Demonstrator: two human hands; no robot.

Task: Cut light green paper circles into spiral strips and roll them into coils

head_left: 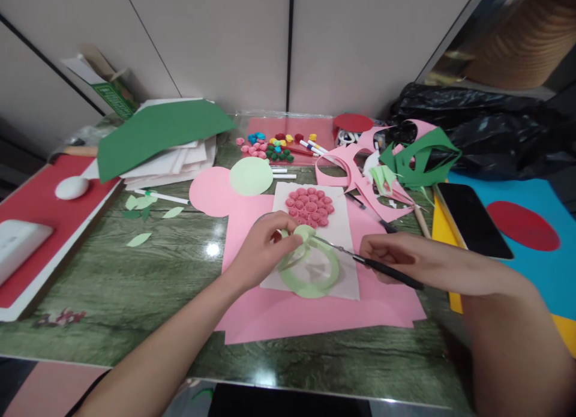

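My left hand [270, 246] pinches the inner end of a light green paper spiral [330, 273] between thumb and fingertips. My right hand [391, 255] is closed around black-handled scissors [378, 265], whose metal blades meet the green paper beside my left fingertips. The spiral's loose loop hangs over a white sheet [346, 285]. On that sheet, just beyond my left hand, sits a cluster of pink rolled-paper flowers [310, 207]. Beneath the sheet lies larger pink paper [288, 318].
Pink [209, 192] and light green paper circles [251, 176] lie at the back left, near cut leaves [139, 240]. Behind are coloured paper rolls [256, 147]. Paper scraps [360, 171] and a phone [470, 219] are on the right; a red board [40, 237] stands left.
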